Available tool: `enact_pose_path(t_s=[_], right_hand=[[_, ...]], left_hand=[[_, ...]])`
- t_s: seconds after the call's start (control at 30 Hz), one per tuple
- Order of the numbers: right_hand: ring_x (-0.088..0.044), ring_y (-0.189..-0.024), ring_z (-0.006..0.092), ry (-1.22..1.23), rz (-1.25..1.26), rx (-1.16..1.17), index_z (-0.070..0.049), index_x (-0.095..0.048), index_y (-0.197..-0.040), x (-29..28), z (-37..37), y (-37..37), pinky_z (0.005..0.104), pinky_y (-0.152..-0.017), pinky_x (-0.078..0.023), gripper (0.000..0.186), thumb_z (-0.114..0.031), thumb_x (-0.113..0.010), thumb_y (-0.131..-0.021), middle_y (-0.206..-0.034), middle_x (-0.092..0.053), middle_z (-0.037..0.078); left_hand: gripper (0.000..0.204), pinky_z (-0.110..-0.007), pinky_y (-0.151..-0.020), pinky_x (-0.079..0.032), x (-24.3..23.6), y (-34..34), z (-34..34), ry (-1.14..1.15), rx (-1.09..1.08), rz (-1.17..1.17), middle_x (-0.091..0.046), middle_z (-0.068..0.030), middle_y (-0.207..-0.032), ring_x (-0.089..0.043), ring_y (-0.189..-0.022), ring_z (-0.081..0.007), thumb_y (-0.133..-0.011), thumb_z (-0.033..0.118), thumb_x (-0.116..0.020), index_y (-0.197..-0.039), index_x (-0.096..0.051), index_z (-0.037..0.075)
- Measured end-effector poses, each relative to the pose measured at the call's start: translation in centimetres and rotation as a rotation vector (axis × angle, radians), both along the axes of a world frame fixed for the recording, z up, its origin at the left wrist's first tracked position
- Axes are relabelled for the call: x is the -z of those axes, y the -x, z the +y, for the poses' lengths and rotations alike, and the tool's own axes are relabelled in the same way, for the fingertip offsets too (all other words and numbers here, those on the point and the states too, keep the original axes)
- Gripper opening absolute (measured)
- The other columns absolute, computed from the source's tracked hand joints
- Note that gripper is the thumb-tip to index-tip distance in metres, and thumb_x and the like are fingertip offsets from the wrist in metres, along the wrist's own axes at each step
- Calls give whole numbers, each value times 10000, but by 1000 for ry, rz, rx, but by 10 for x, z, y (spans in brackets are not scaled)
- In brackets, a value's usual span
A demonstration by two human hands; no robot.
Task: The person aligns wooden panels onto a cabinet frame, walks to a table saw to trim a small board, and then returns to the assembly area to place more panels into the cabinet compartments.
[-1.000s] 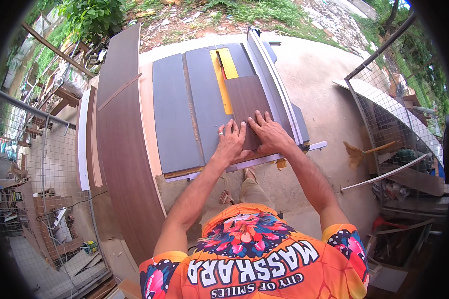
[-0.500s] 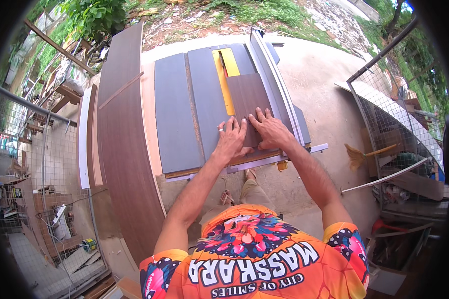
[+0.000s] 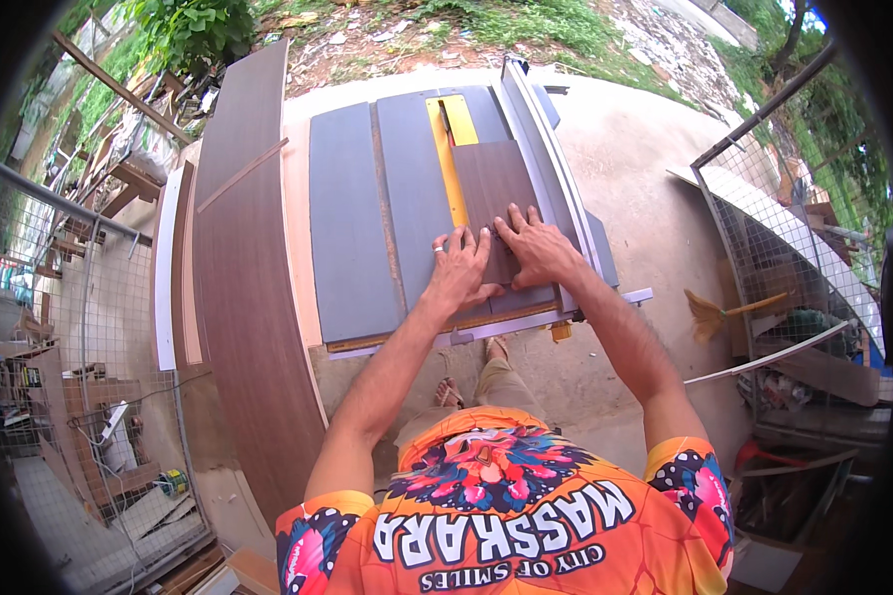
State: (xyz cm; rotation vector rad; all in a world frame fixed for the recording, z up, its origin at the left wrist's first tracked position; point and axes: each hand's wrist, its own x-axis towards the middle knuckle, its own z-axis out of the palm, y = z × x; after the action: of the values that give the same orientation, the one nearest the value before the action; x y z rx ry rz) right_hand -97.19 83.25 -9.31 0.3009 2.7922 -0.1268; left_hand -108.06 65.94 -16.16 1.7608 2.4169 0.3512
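Brown board (image 3: 496, 178) laid flat on a grey desk (image 3: 347, 218)

The left hand (image 3: 460, 266) is held open, its fingers spread at the near left edge of the brown board and its thumb stretched toward the near end. The right hand (image 3: 538, 248) is likewise opened, its fingers fanned over the board's top; nothing is clenched in either hand. The brown board is placed on the right part of the desk, beside a pale metal fence (image 3: 556, 169), and part of a yellow slotted plate (image 3: 449, 178) is covered by its far left corner.

To the left, a long brown panel (image 3: 243, 248) is crossed by a thin strip (image 3: 243, 176). The concrete floor (image 3: 655, 178) is flanked by wire mesh (image 3: 69, 297) on the left; a yellowish broom (image 3: 709, 312) is seen on the right. Beyond, a leafy plant (image 3: 198, 40) and littered ground (image 3: 367, 45) are shown.
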Motion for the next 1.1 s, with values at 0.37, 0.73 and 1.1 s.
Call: enact_pose_path(t_s=[0.37, 0.73, 1.1], right_hand=[[-399, -1487, 582, -17, 1, -20, -55, -355, -1650, 3, 9, 10, 554, -1155, -504, 1273, -372, -960, -576, -1680, -315, 341], [-442, -1447, 603, -12, 11, -16, -21, -376, -1636, -3, 13, 23, 558, -1165, -487, 1269, -326, -970, -556, -1652, -355, 363], [-439, -1461, 583, -9, 4, -3, -31, -374, -1641, -4, 19, 32, 558, -1162, -490, 1269, -318, -963, -554, -1664, -345, 351]], left_hand=[[1195, -655, -1146, -316, -1, 5, 3, -47, -40, 6, -570, -279, -1500, -421, -1486, -412, -732, 694, -843, -1604, -428, -9], [857, -505, -1067, -451, 1, -21, -2, -286, -281, -3, -701, -93, -1396, -588, -1284, -303, -686, 490, -937, -1396, -681, 85], [624, -438, -946, -507, 13, -27, 1, -440, -388, 28, -735, -4, -1214, -644, -1097, -223, -682, 394, -942, -1244, -785, 173]])
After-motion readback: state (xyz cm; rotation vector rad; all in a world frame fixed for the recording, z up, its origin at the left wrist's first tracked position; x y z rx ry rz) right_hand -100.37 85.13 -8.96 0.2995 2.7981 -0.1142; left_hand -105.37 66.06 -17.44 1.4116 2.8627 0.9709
